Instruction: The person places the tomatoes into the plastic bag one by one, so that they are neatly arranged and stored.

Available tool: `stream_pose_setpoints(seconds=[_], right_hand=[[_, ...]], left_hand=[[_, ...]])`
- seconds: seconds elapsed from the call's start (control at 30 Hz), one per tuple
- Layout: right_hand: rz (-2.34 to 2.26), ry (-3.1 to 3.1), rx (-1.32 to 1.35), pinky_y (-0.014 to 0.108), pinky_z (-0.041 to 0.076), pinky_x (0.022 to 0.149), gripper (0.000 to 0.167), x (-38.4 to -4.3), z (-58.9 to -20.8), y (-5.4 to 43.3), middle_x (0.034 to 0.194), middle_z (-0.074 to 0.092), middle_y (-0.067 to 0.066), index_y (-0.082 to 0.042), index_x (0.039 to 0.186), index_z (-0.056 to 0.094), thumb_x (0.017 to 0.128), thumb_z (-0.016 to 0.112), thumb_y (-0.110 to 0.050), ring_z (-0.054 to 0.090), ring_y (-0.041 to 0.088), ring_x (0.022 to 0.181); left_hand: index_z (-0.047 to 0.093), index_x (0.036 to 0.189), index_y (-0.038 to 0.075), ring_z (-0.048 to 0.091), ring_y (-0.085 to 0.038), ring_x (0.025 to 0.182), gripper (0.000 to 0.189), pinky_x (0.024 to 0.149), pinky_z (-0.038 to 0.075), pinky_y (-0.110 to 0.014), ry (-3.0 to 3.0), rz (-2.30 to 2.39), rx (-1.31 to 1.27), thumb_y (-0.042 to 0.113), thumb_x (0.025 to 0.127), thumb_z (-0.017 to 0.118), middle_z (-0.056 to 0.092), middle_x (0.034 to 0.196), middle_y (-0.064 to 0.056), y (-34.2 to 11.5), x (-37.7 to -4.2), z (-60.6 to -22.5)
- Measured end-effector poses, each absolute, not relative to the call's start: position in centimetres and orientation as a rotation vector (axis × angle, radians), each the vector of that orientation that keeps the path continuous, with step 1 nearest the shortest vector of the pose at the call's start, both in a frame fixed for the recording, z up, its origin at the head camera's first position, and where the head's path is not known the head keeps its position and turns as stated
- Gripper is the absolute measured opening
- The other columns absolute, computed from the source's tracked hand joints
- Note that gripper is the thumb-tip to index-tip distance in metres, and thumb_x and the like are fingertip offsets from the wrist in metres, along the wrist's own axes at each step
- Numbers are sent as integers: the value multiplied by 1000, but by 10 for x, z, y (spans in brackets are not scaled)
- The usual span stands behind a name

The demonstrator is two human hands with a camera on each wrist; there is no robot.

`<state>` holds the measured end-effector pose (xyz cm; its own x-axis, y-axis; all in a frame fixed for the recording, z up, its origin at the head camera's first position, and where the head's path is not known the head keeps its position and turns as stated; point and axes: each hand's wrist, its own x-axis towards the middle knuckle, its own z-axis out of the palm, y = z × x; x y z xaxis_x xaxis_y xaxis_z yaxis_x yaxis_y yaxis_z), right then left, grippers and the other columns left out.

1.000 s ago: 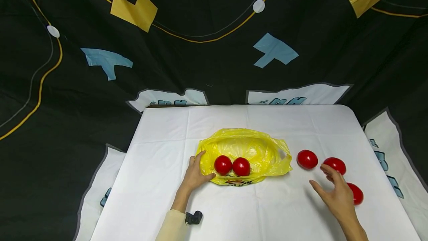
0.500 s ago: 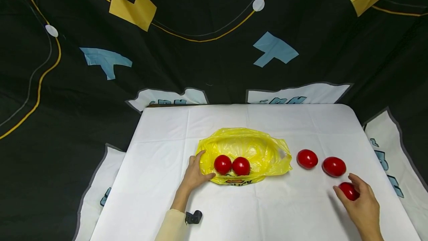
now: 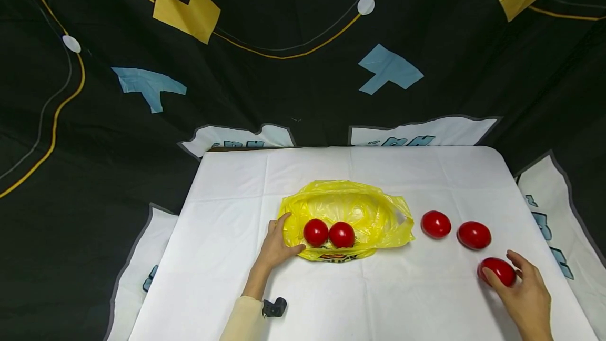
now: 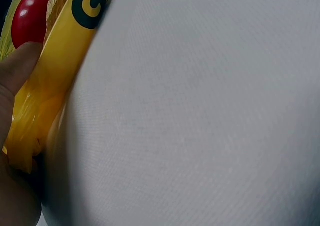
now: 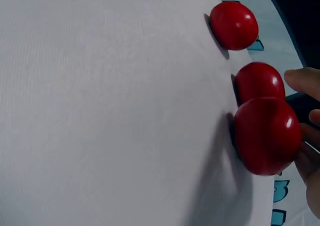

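A yellow plastic bag [image 3: 379, 209] lies on the white table, its mouth spread wide. Two glossy red balls [image 3: 315, 232] sit in it. My left hand [image 3: 274, 249] holds the bag's left end, with the thumb over the front rim; in the left wrist view the thumb [image 4: 22, 63] lies across the yellow plastic. Over at the right, my right hand [image 3: 527, 293] is beside the nearest loose red ball [image 3: 496, 271], its thumb overlapping the ball and its index finger standing off it. The right wrist view shows that ball [image 5: 267, 136] large, with fingers [image 5: 302, 81] spread behind it.
Two more loose red balls lie farther back, one near the bag [image 3: 435, 224] and another ball [image 3: 474, 235] to its right. A black device [image 3: 274, 308] is on the left wrist. Dark cloth [image 3: 293, 99] hangs behind the table [image 3: 227, 178].
My right hand has moved right and toward me, from over the loose balls to the nearest one, then slightly farther right around it. The left hand and the bag have stayed still.
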<state>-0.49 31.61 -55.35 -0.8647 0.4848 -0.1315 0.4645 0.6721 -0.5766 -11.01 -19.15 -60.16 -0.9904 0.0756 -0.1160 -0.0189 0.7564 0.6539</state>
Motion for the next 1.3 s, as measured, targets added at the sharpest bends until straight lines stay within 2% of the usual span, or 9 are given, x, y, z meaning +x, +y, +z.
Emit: stream_pose_setpoints(seconds=[0.3,0.53,1.0,1.3], right_hand=[[1029,-2895,-961,61,35,92,83,-7,-564,321,139,25,33,2,147,20,86,71,-21,29,50,124],[1063,-2904,-982,60,34,94,87,-6,-571,322,138,26,33,2,147,18,87,68,-35,29,49,121],[1110,-2935,-1045,60,33,95,96,-3,-577,324,138,25,35,3,148,14,85,63,-52,28,50,119],[1118,-2953,-1074,61,32,96,99,-3,-585,326,139,24,35,2,149,12,84,64,-52,27,50,121]], left_hand=[[31,145,20,50,-23,89,97,80,44,-38,2822,1052,56,39,66,84,37,108,-9,-192,-110,-601],[31,145,20,49,-23,89,97,81,44,-39,2820,1058,62,39,66,83,37,108,-9,-191,-110,-601],[31,145,20,49,-22,89,97,79,44,-38,2826,1079,57,39,66,84,37,107,-8,-192,-109,-603],[33,145,19,49,-23,89,97,79,44,-38,2836,1082,63,38,65,85,38,108,-8,-191,-109,-604]])
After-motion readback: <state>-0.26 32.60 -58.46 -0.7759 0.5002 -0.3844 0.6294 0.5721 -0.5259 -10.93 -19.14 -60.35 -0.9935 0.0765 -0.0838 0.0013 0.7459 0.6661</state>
